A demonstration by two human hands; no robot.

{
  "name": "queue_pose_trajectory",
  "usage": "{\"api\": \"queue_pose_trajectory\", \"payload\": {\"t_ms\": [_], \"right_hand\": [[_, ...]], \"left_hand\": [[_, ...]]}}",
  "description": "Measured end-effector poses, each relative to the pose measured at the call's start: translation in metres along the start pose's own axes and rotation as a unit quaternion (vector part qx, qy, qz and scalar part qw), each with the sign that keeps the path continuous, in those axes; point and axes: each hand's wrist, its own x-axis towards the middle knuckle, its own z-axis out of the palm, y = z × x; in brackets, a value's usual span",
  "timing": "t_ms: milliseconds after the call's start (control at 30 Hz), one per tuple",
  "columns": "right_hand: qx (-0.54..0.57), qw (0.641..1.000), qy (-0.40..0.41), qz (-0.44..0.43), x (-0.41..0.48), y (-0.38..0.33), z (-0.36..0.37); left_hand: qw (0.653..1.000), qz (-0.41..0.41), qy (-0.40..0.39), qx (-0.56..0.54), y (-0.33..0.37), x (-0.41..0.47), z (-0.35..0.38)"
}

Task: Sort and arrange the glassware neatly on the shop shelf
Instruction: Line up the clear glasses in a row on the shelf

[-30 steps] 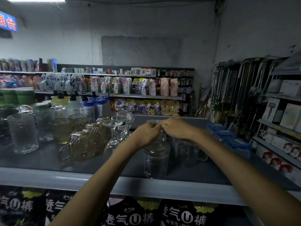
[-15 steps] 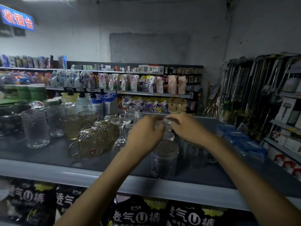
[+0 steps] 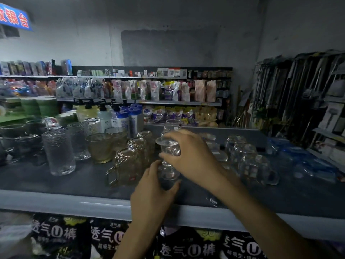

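Two clear glasses stand one above the other near the middle of the dark shelf top [image 3: 37, 180]. My right hand [image 3: 192, 157] grips the upper clear glass [image 3: 168, 146] from the right. My left hand [image 3: 156, 187] wraps the lower clear glass [image 3: 169, 174] from the front left. Whether they are two pieces or one, I cannot tell. Another clear glass [image 3: 172, 125] stands just behind them. Left of my hands are amber handled mugs [image 3: 127, 165], amber cups [image 3: 99, 146] and tall textured tumblers [image 3: 58, 152]. Clear mugs [image 3: 257, 169] stand to the right.
Flat glass lids [image 3: 220, 156] and clear jars [image 3: 235, 144] lie behind my right wrist. Blue wrapped packs [image 3: 313, 163] fill the shelf's right end. Pump bottles [image 3: 104, 116] stand at the back. The grey shelf edge [image 3: 56, 202] runs in front, with dark packs [image 3: 56, 234] below.
Both hands have left the top of the lidded jar, come down and nearer, and closed on the clear glasses. The view has shifted right and tilted down.
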Motion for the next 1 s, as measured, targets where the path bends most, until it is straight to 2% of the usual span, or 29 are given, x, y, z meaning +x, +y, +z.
{"api": "queue_pose_trajectory", "payload": {"t_ms": [133,300,433,500,600,667,733,867,933,1000], "right_hand": [[-0.027,0.998,0.059,0.004,0.003,-0.002,0.016],[-0.018,0.991,0.13,-0.001,-0.003,-0.01,0.016],[0.044,0.981,0.189,0.019,-0.016,-0.019,0.002],[0.11,0.969,0.214,0.056,-0.024,-0.021,-0.006],[0.178,0.949,0.239,0.102,-0.036,-0.022,-0.01],[0.223,0.938,0.226,0.136,-0.044,-0.022,-0.007],[0.246,0.936,0.186,0.17,-0.054,-0.023,-0.002],[0.226,0.947,0.122,0.193,-0.07,-0.025,0.011],[0.199,0.952,0.105,0.205,-0.074,-0.025,0.018],[0.219,0.946,0.102,0.216,-0.076,-0.026,0.023]], "left_hand": [[1.0,0.01,-0.013,0.02,-0.003,0.002,0.0],[0.998,0.038,-0.012,-0.042,-0.008,-0.002,-0.011],[0.98,0.095,0.02,-0.174,-0.016,-0.001,-0.026],[0.957,0.1,0.018,-0.271,-0.019,0.002,-0.04],[0.907,0.084,-0.03,-0.412,-0.016,0.003,-0.066],[0.877,0.087,-0.049,-0.471,-0.014,0.004,-0.081],[0.864,0.099,-0.053,-0.49,-0.013,0.007,-0.093],[0.873,0.126,-0.059,-0.468,-0.006,0.015,-0.108],[0.885,0.146,-0.066,-0.438,-0.002,0.018,-0.111],[0.889,0.149,-0.07,-0.427,-0.001,0.018,-0.111]]}}
